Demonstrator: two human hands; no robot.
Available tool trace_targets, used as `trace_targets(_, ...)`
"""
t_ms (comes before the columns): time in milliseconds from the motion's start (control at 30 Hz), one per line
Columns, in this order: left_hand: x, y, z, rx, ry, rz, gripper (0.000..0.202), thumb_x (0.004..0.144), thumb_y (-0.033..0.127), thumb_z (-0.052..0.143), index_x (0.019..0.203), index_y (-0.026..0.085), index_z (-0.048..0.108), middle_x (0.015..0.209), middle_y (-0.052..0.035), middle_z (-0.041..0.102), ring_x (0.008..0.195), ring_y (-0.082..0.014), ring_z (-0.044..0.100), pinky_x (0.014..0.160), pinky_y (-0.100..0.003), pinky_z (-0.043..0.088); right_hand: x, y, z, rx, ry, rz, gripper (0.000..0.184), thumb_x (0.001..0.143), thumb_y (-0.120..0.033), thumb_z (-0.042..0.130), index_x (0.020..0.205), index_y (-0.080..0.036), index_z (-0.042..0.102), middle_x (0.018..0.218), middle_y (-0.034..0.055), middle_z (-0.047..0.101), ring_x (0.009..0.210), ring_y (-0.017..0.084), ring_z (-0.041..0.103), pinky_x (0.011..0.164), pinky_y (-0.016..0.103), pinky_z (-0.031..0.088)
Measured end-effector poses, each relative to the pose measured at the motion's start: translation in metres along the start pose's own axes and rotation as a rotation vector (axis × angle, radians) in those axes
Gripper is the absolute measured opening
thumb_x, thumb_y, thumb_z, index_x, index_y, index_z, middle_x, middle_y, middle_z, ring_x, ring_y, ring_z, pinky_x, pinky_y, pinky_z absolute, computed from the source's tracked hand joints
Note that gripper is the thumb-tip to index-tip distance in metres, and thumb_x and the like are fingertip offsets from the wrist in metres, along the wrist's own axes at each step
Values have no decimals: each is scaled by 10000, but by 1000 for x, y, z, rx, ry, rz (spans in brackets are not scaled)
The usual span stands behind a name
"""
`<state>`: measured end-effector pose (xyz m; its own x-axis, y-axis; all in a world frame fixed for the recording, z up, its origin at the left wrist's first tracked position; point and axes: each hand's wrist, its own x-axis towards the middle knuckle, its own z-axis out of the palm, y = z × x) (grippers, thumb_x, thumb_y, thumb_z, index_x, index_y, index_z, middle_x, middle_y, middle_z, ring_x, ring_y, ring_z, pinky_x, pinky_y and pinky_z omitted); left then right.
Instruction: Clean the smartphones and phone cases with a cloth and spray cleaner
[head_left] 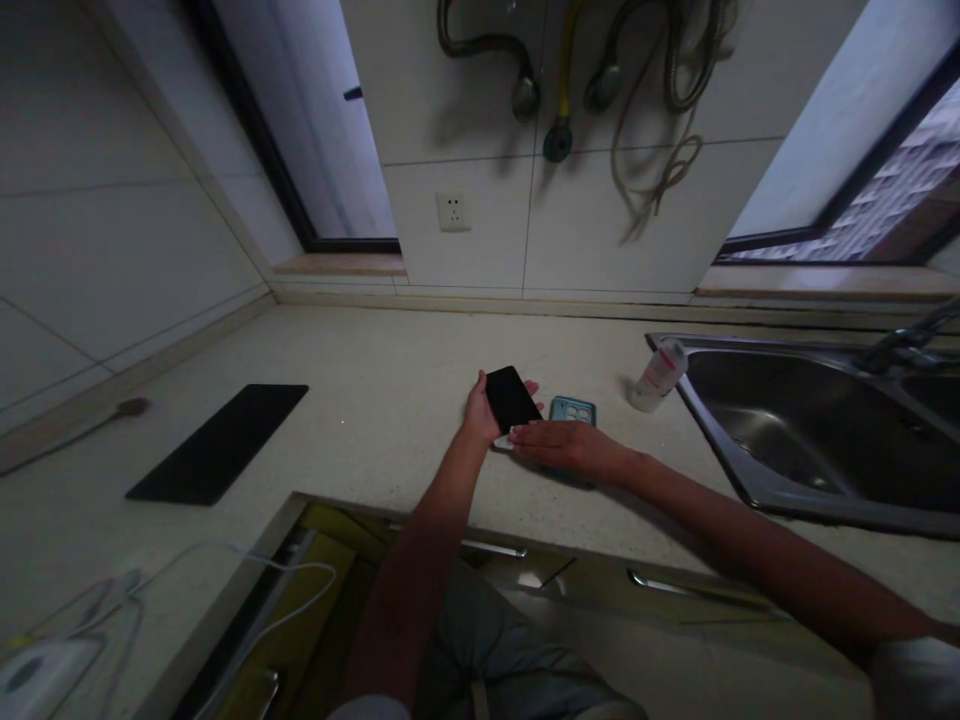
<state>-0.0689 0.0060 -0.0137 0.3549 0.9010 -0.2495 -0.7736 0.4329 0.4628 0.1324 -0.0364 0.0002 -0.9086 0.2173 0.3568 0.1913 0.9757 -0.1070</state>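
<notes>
My left hand [480,408] grips a black phone [511,397] by its edges, just above the pale countertop [375,400]. A small white cloth or wipe [503,441] shows at the phone's near end, where the fingertips of my right hand [564,446] press, fingers held together and flat. Under and behind my right hand lies a blue phone case [573,411] with round camera cut-outs.
A small white bottle [658,375] stands beside the steel sink [787,420] at the right. A black rectangular mat [219,441] lies at the left. White cables [225,570] and a white device [37,675] sit at the near left. Hoses hang on the tiled wall.
</notes>
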Motion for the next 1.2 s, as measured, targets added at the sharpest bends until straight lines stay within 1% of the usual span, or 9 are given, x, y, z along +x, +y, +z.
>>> trace_targets(200, 2, 0, -3, -32, 15, -9, 693, 970, 627, 317, 1350, 90, 537, 1165, -257, 700, 1064, -364, 693, 984, -569, 467, -15, 19, -9, 13, 31, 83, 370, 1035, -188, 461, 1351, -293, 623, 1442, 41, 595, 1356, 192, 540, 1129, 395, 489)
trace_targets(367, 3, 2, -2, -26, 23, -23, 772, 970, 641, 297, 1414, 39, 485, 1154, -266, 702, 1047, -354, 700, 966, -510, 479, -18, 31, -11, 69, 39, 191, 331, 1028, -219, 491, 1295, -287, 674, 1404, 57, 630, 1256, 210, 633, 1045, 383, 552)
trace_targets(533, 2, 1, 2, -50, 14, -47, 771, 1004, 577, 269, 1454, -27, 433, 1087, -237, 727, 1033, -314, 707, 998, -455, 469, -11, 29, -12, 121, 180, 309, 224, 972, -303, 618, 1144, -283, 761, 1316, 92, 681, 1146, 238, 686, 934, 396, 590)
trace_targets(633, 1, 0, 4, -74, 18, -26, 758, 1003, 580, 287, 1465, -2, 435, 1114, -220, 727, 1069, -319, 697, 1034, -471, 450, -6, 27, -12, 121, 246, 372, 203, 953, -351, 643, 1069, -276, 792, 1152, 105, 718, 1064, 238, 691, 892, 394, 582)
trace_targets(800, 2, 0, 5, -44, -10, -127, 750, 983, 617, 307, 1390, 27, 531, 1144, -232, 716, 1095, -365, 681, 1020, -521, 461, 9, 40, -4, 275, 401, 625, 221, 913, -389, 666, 953, -228, 812, 933, 86, 750, 857, 227, 712, 818, 374, 571)
trace_targets(933, 2, 1, 5, -24, 49, -156, 679, 984, 600, 329, 1338, 74, 571, 1066, -205, 734, 1068, -368, 690, 1011, -575, 460, 30, 57, 6, 441, 513, 872, 282, 865, -430, 688, 986, -200, 797, 932, 79, 779, 824, 229, 726, 785, 342, 581)
trace_targets(1000, 1, 1, 6, -33, 13, -157, 663, 984, 605, 323, 1323, 96, 579, 1067, -198, 733, 1086, -366, 684, 1024, -607, 441, 41, 64, 8, 449, 514, 918, 343, 885, -448, 654, 1072, -185, 772, 984, 87, 778, 774, 212, 728, 708, 313, 590)
trace_targets(1100, 0, 0, 6, -40, -35, -153, 657, 985, 610, 312, 1284, 99, 597, 1076, -205, 728, 1108, -360, 676, 1040, -613, 428, 54, 72, 7, 432, 445, 972, 385, 931, -410, 579, 1176, -150, 723, 987, 92, 772, 659, 181, 709, 562, 270, 559)
trace_targets(1200, 2, 0, 3, -28, -47, -140, 627, 990, 587, 332, 1241, 88, 618, 1052, -206, 732, 1087, -352, 684, 1024, -588, 451, 65, 78, 2, 361, 344, 1009, 351, 951, -373, 547, 1122, -130, 734, 907, 76, 767, 613, 161, 681, 538, 243, 510)
